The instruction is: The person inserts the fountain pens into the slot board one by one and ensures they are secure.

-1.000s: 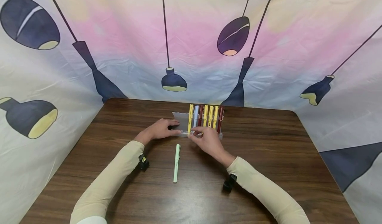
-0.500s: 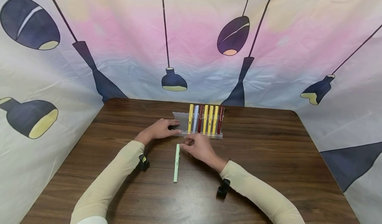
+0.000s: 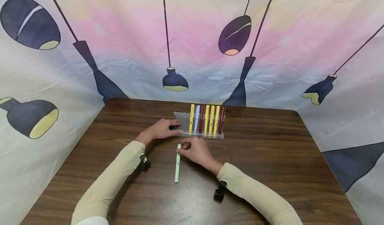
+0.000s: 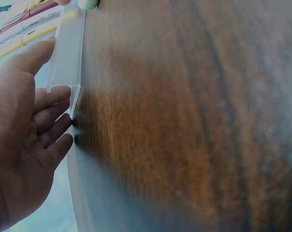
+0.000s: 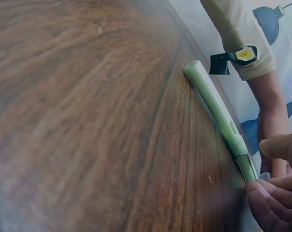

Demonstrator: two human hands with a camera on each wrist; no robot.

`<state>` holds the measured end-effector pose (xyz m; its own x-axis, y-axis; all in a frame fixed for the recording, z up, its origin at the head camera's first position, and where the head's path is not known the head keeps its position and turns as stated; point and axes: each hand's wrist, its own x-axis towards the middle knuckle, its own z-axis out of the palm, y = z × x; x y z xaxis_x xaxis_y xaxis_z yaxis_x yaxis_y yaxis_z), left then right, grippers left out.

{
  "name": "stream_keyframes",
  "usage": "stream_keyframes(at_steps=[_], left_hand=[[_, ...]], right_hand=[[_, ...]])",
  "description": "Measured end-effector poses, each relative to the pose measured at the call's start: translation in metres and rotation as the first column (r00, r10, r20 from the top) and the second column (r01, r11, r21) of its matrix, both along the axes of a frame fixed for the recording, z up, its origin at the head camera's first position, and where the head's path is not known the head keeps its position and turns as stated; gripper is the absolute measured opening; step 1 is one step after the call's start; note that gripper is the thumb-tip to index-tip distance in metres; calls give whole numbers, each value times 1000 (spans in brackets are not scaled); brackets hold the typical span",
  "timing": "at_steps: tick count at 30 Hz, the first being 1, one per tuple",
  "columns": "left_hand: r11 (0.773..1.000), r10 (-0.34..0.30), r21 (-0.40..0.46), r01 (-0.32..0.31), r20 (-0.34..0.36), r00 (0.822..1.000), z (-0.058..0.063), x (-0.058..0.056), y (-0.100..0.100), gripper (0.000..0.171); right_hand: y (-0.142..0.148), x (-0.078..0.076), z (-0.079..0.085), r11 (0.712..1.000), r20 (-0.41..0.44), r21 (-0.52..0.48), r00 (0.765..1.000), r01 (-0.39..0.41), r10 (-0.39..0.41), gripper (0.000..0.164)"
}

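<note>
A pale green pen (image 3: 177, 168) lies on the table in front of a clear pen stand (image 3: 181, 119). Several yellow pens (image 3: 206, 120), dark red pens (image 3: 221, 120) and a light blue pen (image 3: 196, 119) lean side by side in it. My left hand (image 3: 162, 129) holds the stand's left end, thumb at the front; in the left wrist view its fingers (image 4: 59, 121) come round the clear end. My right hand (image 3: 196, 150) is at the green pen's clip end. In the right wrist view its fingertips touch that end, while the thumb (image 5: 278, 146) appears apart from the pen.
The dark wooden table (image 3: 267, 158) reaches back to a fabric backdrop (image 3: 198, 35) printed with hanging lamps. Both forearms wear cream sleeves (image 3: 258, 191), each with a small black camera (image 3: 220, 191) near the wrist.
My right hand has left the leftmost yellow pen in the stand and come down and left to the green pen's clip end. My left hand stays on the stand.
</note>
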<state>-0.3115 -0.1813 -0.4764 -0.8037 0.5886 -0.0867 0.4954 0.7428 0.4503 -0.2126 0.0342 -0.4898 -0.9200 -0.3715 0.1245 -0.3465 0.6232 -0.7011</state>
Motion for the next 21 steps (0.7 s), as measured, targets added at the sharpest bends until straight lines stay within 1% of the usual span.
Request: stream_keyframes(at_steps=[5,12,21], left_hand=[[1000,1,5,-1,1,1000,0,0,0,65],[1000,4,2,-4,1,1000,-1,0,0,65],[1000,-2,6,2,-3,1000,-1,0,-1,65]], right_hand=[[-2,-2,-3,1000,-1,11,1000,9,-9,31],[-6,-4,-4,999,14,33,1000,4,-4,39],[-10,-5,-4,997,0,73,1000,-7,7,45]])
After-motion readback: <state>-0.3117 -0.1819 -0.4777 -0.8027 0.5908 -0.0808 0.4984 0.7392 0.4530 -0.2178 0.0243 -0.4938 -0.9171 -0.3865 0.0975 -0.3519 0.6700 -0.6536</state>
